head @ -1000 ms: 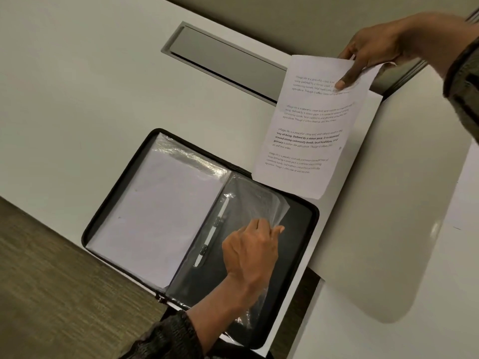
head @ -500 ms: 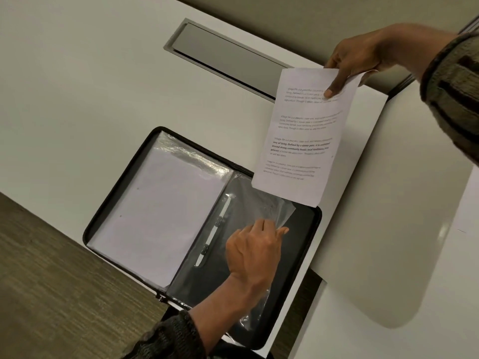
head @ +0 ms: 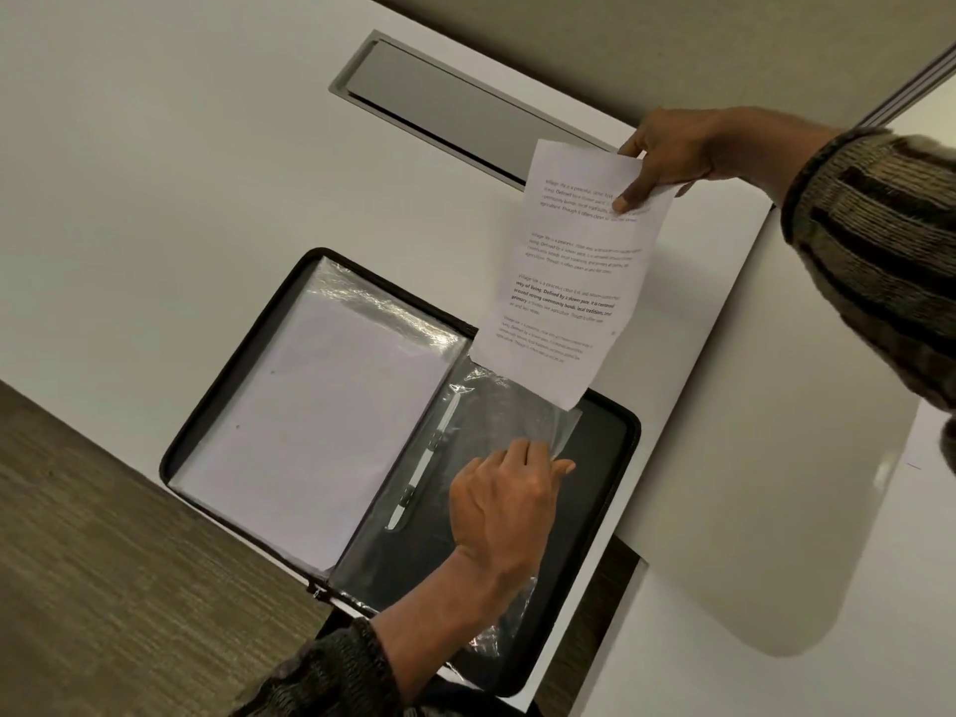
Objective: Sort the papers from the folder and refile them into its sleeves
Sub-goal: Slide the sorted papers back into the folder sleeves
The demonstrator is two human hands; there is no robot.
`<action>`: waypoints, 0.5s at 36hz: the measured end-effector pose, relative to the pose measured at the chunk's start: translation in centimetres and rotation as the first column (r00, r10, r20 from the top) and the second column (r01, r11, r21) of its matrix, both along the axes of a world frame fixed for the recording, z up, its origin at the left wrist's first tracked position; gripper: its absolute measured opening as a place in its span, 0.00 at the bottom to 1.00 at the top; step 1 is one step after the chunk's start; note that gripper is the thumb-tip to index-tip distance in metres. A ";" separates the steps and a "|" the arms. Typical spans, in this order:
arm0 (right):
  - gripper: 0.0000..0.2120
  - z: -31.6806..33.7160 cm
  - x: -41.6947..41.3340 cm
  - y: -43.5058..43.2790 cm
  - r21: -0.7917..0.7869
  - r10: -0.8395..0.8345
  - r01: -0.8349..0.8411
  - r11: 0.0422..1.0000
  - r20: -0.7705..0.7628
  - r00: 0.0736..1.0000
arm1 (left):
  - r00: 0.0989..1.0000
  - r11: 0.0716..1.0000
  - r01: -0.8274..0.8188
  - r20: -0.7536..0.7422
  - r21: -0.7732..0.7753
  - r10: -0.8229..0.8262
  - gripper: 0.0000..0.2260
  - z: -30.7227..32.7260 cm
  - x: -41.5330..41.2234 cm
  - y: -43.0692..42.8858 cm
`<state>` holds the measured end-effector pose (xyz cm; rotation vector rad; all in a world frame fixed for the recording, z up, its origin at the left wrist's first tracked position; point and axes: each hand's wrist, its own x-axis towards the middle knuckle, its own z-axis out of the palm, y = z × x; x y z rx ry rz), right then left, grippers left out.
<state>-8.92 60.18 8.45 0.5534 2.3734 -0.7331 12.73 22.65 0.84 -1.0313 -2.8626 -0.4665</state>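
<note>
Folder (head: 629, 432) lies open on the table (head: 207, 173), with filed pages (head: 320, 416) in its left half. The right hand (head: 667, 157) pinches a printed sheet (head: 569, 282) by its far end, long axis far to near. Its near end is aimed at the right half's clear sleeve (head: 496, 411), whose corner the left hand (head: 502, 504) pinches; insertion looks not yet begun.

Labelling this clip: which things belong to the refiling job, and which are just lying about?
Job: printed sheet in right hand; clear sleeve pinched by left hand; black folder; filed white papers.
Lying about: grey hatch in the table; floor.
</note>
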 end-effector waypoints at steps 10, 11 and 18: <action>0.18 -0.5 0.1 -0.3 -0.019 0.021 -0.021 1.000 -0.011 1.000 | 1.000 0.997 -0.017 0.027 0.071 0.015 0.22 -0.6 0.2 -0.2; 0.18 -0.6 0.1 -0.2 -0.019 0.026 -0.027 0.999 -0.014 1.000 | 0.999 0.997 -0.016 0.030 0.079 0.013 0.22 -0.6 0.2 -0.3; 0.16 -0.6 0.8 -0.6 -0.041 0.023 -0.023 0.999 -0.015 1.000 | 0.984 0.993 -0.032 0.169 -0.113 0.051 0.29 0.2 0.2 0.1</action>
